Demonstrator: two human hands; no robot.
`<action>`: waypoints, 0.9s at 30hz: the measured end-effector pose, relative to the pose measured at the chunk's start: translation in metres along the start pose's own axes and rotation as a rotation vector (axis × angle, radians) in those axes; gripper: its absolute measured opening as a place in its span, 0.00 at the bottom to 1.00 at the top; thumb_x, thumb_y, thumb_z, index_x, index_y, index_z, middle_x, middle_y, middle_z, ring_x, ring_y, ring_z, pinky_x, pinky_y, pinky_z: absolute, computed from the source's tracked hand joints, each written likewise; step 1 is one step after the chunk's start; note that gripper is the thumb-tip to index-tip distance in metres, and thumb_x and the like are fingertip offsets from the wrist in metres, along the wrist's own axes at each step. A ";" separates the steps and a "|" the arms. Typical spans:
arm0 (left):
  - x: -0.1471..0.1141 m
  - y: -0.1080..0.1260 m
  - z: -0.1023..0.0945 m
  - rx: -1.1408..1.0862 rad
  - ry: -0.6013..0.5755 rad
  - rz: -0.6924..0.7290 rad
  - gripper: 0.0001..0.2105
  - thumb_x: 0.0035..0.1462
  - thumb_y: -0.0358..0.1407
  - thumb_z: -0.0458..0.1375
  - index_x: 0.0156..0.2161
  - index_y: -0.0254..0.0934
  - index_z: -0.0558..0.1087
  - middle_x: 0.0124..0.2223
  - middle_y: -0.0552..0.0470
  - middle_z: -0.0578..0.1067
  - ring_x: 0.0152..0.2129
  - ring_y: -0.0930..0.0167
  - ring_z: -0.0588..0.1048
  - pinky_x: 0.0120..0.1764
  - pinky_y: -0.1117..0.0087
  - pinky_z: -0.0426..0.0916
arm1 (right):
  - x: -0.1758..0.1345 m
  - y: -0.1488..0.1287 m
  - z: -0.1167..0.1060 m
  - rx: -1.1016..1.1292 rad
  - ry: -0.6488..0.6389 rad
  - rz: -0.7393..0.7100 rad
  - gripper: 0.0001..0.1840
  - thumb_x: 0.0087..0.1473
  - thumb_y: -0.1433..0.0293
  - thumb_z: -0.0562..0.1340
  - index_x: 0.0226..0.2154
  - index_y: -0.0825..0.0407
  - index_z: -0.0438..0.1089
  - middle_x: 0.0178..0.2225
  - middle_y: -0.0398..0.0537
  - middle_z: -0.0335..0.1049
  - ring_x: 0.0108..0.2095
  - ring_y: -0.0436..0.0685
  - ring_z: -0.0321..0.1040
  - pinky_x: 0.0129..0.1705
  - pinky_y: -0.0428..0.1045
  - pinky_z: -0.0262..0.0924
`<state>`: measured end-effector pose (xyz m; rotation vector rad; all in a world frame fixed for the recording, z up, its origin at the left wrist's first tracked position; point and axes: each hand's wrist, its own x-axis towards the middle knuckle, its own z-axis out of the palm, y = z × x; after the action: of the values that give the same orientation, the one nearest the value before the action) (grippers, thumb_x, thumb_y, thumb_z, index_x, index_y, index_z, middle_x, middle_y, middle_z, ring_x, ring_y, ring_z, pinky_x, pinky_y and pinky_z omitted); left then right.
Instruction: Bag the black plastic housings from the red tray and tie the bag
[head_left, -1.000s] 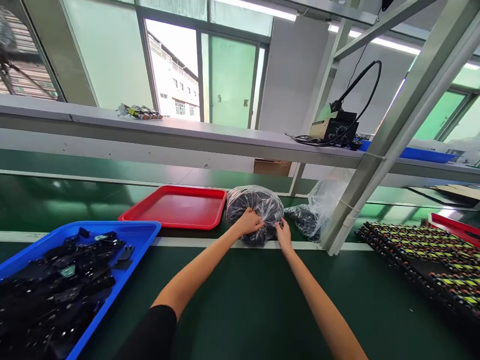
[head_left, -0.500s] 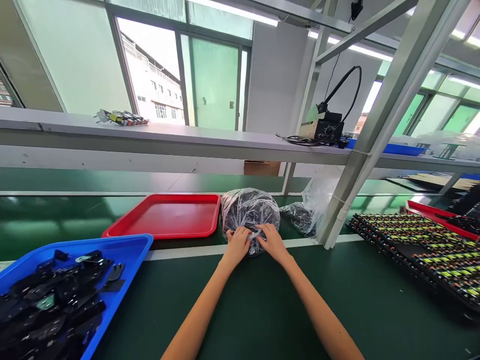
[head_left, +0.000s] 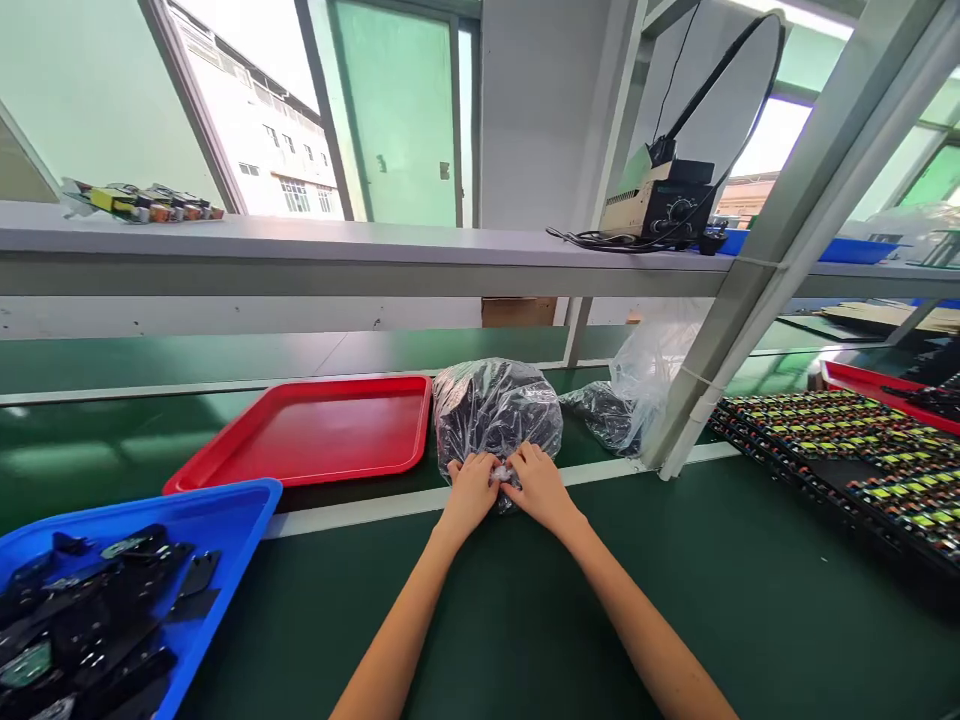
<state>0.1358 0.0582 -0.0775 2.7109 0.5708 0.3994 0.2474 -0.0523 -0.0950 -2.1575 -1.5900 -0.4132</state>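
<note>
A bulging clear plastic bag (head_left: pixel 495 405) with dark contents stands at the middle of the green bench, its gathered mouth facing me. My left hand (head_left: pixel 472 492) pinches the bunched plastic from the left side. Close beside it, my right hand (head_left: pixel 538 488) grips the same gathered neck from the right. A small whitish twist of plastic shows between the fingertips. What exactly lies inside the bag I cannot make out.
Left of the bag lies a red tray (head_left: pixel 345 470). Nearer me is a blue tray (head_left: pixel 259 515) of black parts. A second plastic bag (head_left: pixel 611 415) rests by the slanted metal post (head_left: pixel 705 385). At right stands a black tray of small components (head_left: pixel 862 450).
My view has tilted down and come closer to the bench. Both hands have stayed at the bag's neck, where the plastic now looks more tightly bunched.
</note>
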 end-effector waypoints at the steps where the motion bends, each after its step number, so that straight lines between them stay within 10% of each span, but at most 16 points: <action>1: 0.001 -0.002 -0.002 -0.009 -0.016 0.005 0.12 0.55 0.27 0.51 0.44 0.35 0.71 0.46 0.46 0.74 0.48 0.64 0.69 0.52 0.58 0.57 | 0.001 -0.002 0.000 -0.013 0.003 0.003 0.10 0.54 0.70 0.64 0.39 0.55 0.66 0.40 0.53 0.62 0.43 0.62 0.60 0.43 0.55 0.61; 14: 0.035 -0.007 -0.008 -0.134 0.007 0.093 0.19 0.49 0.50 0.42 0.31 0.39 0.67 0.37 0.44 0.76 0.39 0.60 0.74 0.45 0.60 0.66 | 0.016 -0.007 0.020 -0.179 0.120 0.036 0.08 0.54 0.67 0.59 0.35 0.55 0.66 0.37 0.50 0.66 0.37 0.58 0.63 0.26 0.48 0.60; 19: 0.039 -0.014 -0.011 -0.212 -0.005 -0.110 0.22 0.44 0.56 0.46 0.32 0.42 0.71 0.27 0.53 0.75 0.25 0.64 0.72 0.33 0.67 0.66 | 0.025 0.001 0.033 -0.085 0.193 0.107 0.05 0.50 0.68 0.59 0.31 0.53 0.64 0.34 0.49 0.68 0.31 0.56 0.66 0.23 0.46 0.60; 27: 0.040 -0.016 -0.011 -1.049 -0.139 -0.240 0.23 0.28 0.50 0.69 0.30 0.37 0.74 0.30 0.55 0.74 0.32 0.69 0.70 0.36 0.74 0.67 | 0.032 0.013 0.034 0.197 0.249 0.042 0.07 0.45 0.74 0.58 0.26 0.49 0.58 0.33 0.43 0.69 0.36 0.51 0.68 0.40 0.43 0.65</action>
<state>0.1620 0.0927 -0.0654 1.6314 0.4538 0.3135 0.2689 -0.0121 -0.1115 -1.9067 -1.3843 -0.4704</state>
